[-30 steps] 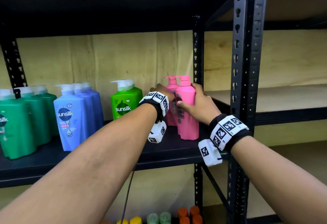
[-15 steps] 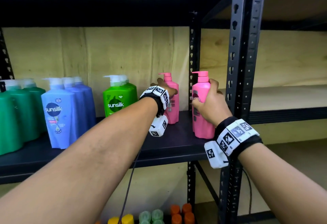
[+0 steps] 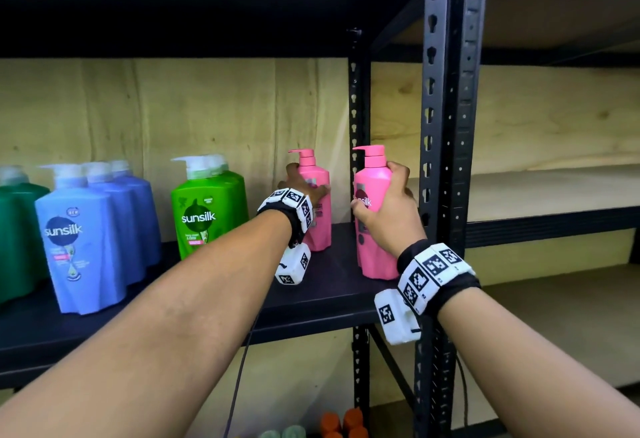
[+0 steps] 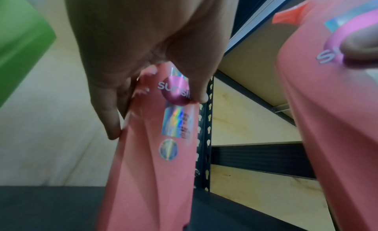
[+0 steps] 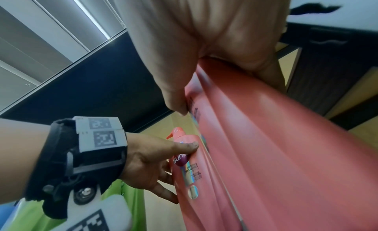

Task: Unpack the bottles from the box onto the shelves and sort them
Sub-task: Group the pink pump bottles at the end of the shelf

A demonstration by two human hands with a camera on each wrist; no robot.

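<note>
Here the left hand (image 3: pixel 300 184) wraps its fingers around one pink bottle (image 3: pixel 317 202) at frame centre. Just right, the right hand (image 3: pixel 389 210) clamps another pink bottle (image 3: pixel 372 229) on the shelf (image 3: pixel 329 292).

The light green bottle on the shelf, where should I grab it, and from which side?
Probably grip the light green bottle around its wide body, below the white pump, coming from the front. It stands upright at the shelf front, label facing out, with another green one close behind. The gaps at its left and right leave room for thumb and fingers. The pump head looks too slim for a firm hold.
</note>
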